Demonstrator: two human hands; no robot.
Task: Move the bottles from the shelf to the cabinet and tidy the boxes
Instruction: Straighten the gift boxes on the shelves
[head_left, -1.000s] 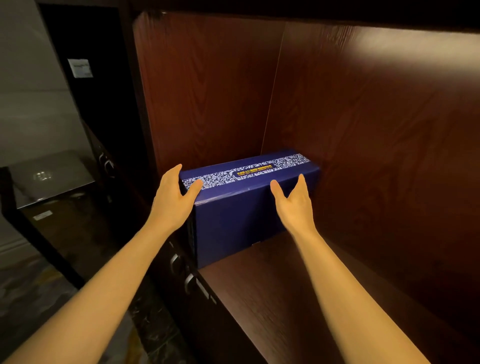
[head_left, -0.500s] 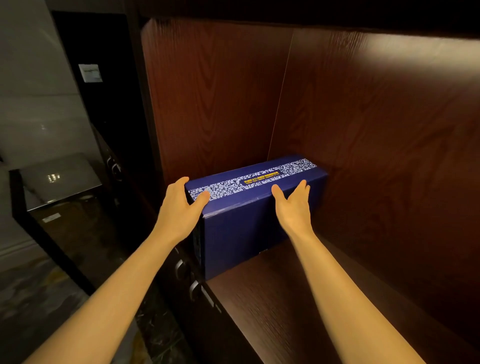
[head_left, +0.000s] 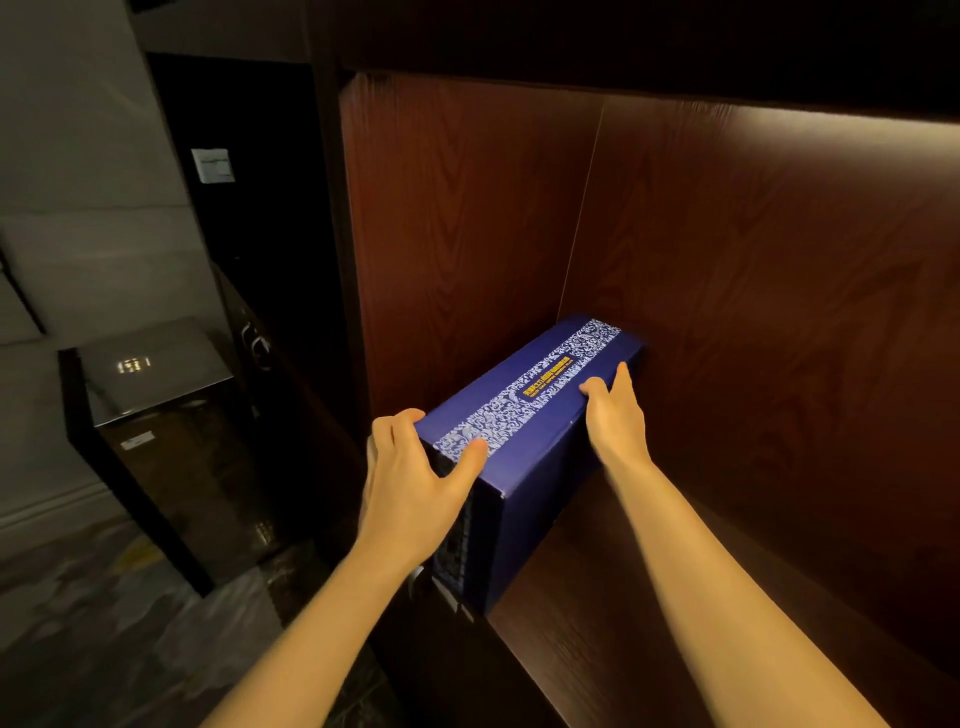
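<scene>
A long blue box (head_left: 524, 447) with a white patterned band and yellow lettering along its top lies on the dark wood shelf (head_left: 613, 613), inside a compartment with reddish-brown walls. Its far end sits close to the back corner; its near end reaches the shelf's front edge, just beside the left wall (head_left: 457, 234).

The left hand (head_left: 410, 483) grips the near end of the box: the thumb lies on top across the patterned band, the fingers curl over the upper left corner, and the palm covers the end face. The right hand (head_left: 615, 415) rests on the box's right side farther back, fingers hooked over the top edge, thumb pointing toward the back wall (head_left: 779, 291). Both hands are clamped on the box, well apart from each other.

To the left, outside the cabinet, stands a glossy dark stand (head_left: 156, 415) on a marbled floor (head_left: 93, 623).
</scene>
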